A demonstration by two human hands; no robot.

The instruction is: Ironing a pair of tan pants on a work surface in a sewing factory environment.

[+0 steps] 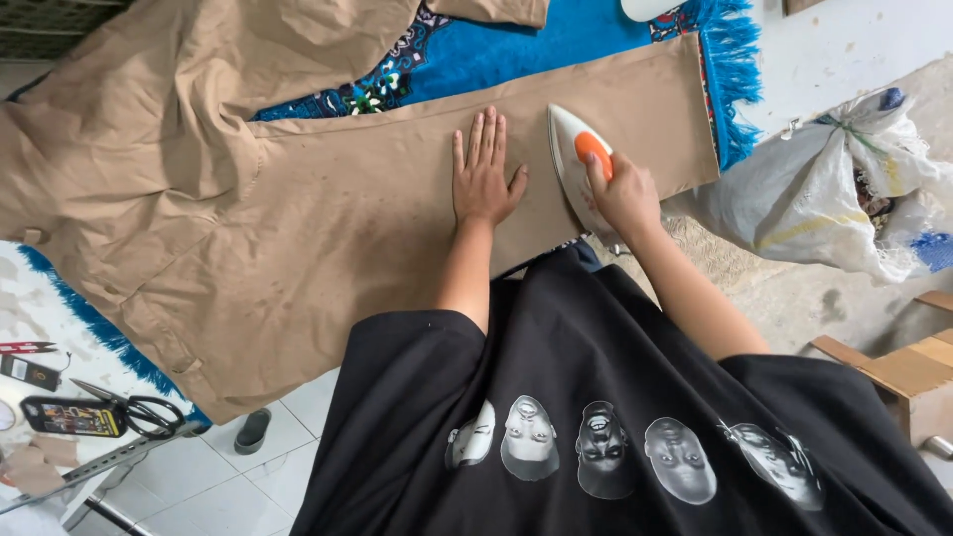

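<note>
Far left: black-handled scissors (pixel 139 412) and a small printed packet (pixel 74 417) lie on the table edge, well apart from the work.
Garment: khaki trousers (pixel 328 218) lie spread flat across a blue patterned rug (pixel 476 55); one leg runs out to the right, its hem beside the blue fringe (pixel 735 79).
Left hand (pixel 484 179): open, palm down, fingers splayed, pressing the trouser leg flat just beside the iron.
Iron (pixel 576 164): white with an orange handle, soleplate down on the leg near the hem end.
Right hand (pixel 620 194): clenched around the iron's handle.
Progress: the leg looks smooth under the hands; the seat and waist at left show soft folds, so I judge they're yet to be pressed.
Far right: a stuffed white sack (pixel 844 189) sits on the floor.
</note>
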